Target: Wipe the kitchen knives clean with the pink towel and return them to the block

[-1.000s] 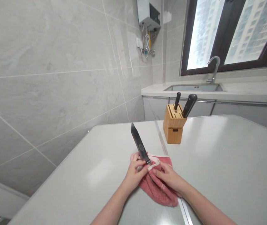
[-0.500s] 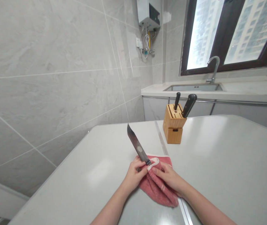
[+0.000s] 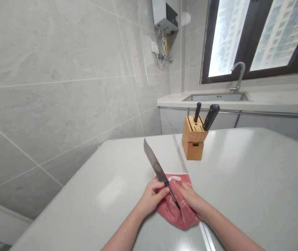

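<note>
A long knife [image 3: 154,163] points up and away to the left, its dark handle lying against a red cloth [image 3: 173,216]. Around the knife near the base of the blade, my left hand [image 3: 152,195] is closed, thumb on the handle. My right hand [image 3: 190,198] grips the cloth from the right, its thumb pressing the fabric beside the handle. Part of the cloth rests on the white table [image 3: 112,188]. The fingers under the cloth are hidden.
A wooden knife block [image 3: 194,150] with two black-handled knives stands on the table beyond my hands. Behind it is a counter with a sink [image 3: 216,97] and a faucet [image 3: 240,76]. A tiled wall [image 3: 60,104] runs along the left.
The cloth fold that covered the knife's handle has been opened, so the handle now shows. The blade has turned slightly and its tip has shifted a little right.
</note>
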Tool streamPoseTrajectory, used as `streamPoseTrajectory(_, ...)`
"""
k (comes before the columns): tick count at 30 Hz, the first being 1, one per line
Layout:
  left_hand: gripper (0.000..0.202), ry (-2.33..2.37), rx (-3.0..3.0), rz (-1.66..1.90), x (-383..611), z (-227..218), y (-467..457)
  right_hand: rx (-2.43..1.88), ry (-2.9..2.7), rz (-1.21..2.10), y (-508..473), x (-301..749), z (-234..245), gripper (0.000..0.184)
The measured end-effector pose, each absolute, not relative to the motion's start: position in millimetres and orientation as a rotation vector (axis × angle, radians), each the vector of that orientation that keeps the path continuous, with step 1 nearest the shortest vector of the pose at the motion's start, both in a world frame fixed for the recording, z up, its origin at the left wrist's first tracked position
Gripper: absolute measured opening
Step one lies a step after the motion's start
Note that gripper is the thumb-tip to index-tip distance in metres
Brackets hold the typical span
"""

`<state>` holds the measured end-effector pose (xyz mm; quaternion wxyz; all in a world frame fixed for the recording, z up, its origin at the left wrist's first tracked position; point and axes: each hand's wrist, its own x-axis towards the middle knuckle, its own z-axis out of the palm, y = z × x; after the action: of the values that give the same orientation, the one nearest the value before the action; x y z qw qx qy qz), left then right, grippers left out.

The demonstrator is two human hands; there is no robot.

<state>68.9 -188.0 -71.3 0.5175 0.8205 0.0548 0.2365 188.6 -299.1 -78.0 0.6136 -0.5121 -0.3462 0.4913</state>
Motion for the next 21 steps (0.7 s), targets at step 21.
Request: streamPoseTrajectory(21, 0.039, 0.221, 1.864, 0.530, 69, -77, -188, -1.153, -0.943, 1.071, -301, 192, -88, 0.040)
